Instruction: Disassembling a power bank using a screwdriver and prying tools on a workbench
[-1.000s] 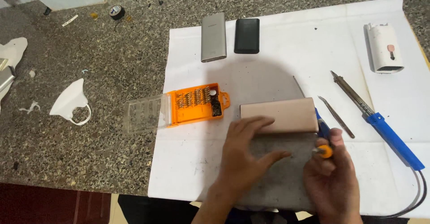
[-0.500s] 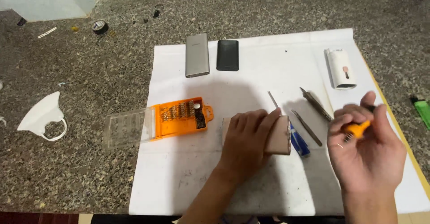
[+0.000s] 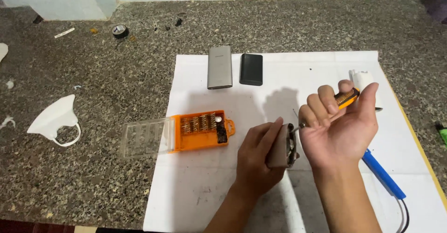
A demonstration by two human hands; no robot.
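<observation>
Left hand [image 3: 258, 161] grips flat metal case [image 3: 281, 148]; speckled granite [image 3: 93, 98].

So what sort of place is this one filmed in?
Probably a makeshift electronics repair spot at home, not a fitted workshop: a white sheet spread over a speckled stone counter, an open orange bit case, and a blue-handled soldering iron lying near the hands.

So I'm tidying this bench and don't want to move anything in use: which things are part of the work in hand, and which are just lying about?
In use:
left hand holding the tan device
right hand holding the orange screwdriver
open orange bit case

Lying about:
silver power bank
black power bank
blue soldering iron
white mask
tape roll
</observation>
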